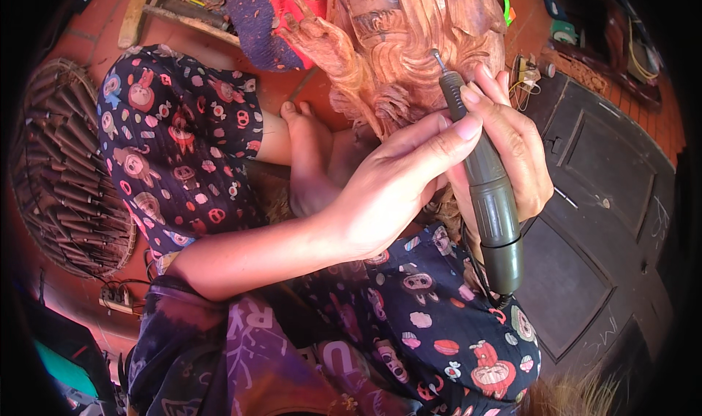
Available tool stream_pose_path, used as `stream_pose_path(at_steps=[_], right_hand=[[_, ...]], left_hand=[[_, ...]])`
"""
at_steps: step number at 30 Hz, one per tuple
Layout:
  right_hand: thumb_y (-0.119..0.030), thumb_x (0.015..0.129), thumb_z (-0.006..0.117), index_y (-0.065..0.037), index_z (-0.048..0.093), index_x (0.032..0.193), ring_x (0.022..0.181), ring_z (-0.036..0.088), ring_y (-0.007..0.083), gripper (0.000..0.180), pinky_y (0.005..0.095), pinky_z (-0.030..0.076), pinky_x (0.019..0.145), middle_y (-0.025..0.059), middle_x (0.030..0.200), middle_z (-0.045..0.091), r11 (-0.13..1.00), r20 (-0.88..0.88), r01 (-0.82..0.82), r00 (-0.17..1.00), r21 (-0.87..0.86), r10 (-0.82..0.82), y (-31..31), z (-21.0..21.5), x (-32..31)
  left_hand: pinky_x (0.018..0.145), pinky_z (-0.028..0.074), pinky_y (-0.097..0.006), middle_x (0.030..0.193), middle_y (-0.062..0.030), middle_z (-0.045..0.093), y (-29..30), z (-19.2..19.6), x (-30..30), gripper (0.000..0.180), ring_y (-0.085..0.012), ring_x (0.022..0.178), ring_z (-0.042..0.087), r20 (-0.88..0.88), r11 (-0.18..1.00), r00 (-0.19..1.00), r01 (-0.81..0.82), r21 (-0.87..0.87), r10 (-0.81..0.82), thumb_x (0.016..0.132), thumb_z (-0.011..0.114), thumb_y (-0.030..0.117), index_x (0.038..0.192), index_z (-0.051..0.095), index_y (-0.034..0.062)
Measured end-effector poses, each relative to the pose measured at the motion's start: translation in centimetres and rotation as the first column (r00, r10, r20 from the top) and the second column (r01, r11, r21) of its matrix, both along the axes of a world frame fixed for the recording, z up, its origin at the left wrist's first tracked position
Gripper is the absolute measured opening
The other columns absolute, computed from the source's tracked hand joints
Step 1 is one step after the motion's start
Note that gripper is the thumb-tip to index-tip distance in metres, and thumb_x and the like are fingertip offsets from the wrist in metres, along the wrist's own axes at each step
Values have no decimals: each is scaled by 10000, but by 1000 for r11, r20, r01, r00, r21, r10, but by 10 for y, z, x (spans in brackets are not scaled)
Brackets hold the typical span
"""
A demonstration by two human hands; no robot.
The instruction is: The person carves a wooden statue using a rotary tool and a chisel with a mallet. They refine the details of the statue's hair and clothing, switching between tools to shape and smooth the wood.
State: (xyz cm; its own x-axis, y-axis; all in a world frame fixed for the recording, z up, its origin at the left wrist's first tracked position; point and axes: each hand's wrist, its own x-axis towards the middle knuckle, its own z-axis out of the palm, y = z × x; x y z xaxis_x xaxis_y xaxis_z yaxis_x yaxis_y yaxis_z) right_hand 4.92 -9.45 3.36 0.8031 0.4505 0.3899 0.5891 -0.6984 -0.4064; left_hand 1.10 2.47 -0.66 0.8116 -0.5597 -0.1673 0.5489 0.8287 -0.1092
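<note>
A dark green rotary carving tool (493,207) with a thin cable slants up across the middle, its small round-tipped metal bit at the carved surface. My right hand (523,152) grips its body, fingers wrapped along the far side. From the left comes my left hand (391,182), its thumb laid on the tool's neck; its other fingers are mostly hidden beneath. Beyond both hands stands a reddish-brown wood carving (395,57) with flowing folds. A carved hand with spread fingers (314,43) reaches out on its left. Whether the bit touches the wood I cannot tell.
A round woven basket (128,244) full of dark-handled chisels (69,167) lies at the left. On the right is a dark panelled board (607,174). Red and navy cloth (259,24) sits beside the carving, near a wooden tray (190,21). My patterned trouser legs (183,123) flank the work.
</note>
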Motion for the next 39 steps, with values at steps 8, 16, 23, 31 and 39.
stream_pose_path(at_steps=[8, 16, 23, 31, 39], right_hand=[[-190, 688, 789, 39, 715, 972, 971, 682, 347, 372, 471, 465, 991, 161, 865, 688, 1000, 8, -28, 1000, -7, 28, -3, -1, 0], [-162, 702, 785, 48, 710, 974, 993, 676, 339, 352, 492, 429, 1024, 150, 870, 692, 997, -2, -72, 997, 26, 72, -5, -7, -2], [-132, 693, 784, 39, 712, 968, 993, 677, 331, 332, 509, 413, 1032, 146, 886, 703, 997, -23, -82, 996, -9, 82, -3, -7, -2], [-142, 682, 784, 46, 712, 967, 987, 677, 344, 349, 503, 427, 1023, 154, 879, 695, 998, -24, -59, 998, 1, 59, -3, -4, -2], [-172, 674, 783, 40, 716, 976, 974, 681, 348, 375, 481, 470, 986, 171, 875, 687, 1000, -5, -8, 1000, -13, 8, -4, -1, 0]], left_hand=[[1073, 276, -306, 1338, -69, 472, 1, -5, -2, 412, -146, 1254, 409, 22, 999, 1000, 18, -37, -17, 1032, 400, 251, 1326, 426, -37], [1087, 296, -321, 1354, -98, 470, 4, -4, -6, 438, -161, 1279, 413, -5, 999, 1000, -2, -48, 1, 1031, 413, 262, 1355, 405, -34], [1076, 317, -336, 1352, -100, 470, 4, -5, -9, 481, -176, 1257, 443, -53, 1000, 999, 10, -6, -10, 1033, 396, 281, 1406, 352, -19], [1046, 324, -314, 1303, -81, 495, 2, -2, -7, 425, -150, 1207, 459, -43, 1000, 999, 1, -11, -2, 1035, 394, 263, 1353, 409, -20], [1074, 277, -316, 1342, -77, 466, -4, -1, -3, 417, -151, 1257, 407, -22, 997, 999, -35, -64, 34, 1034, 399, 250, 1336, 424, -36]])
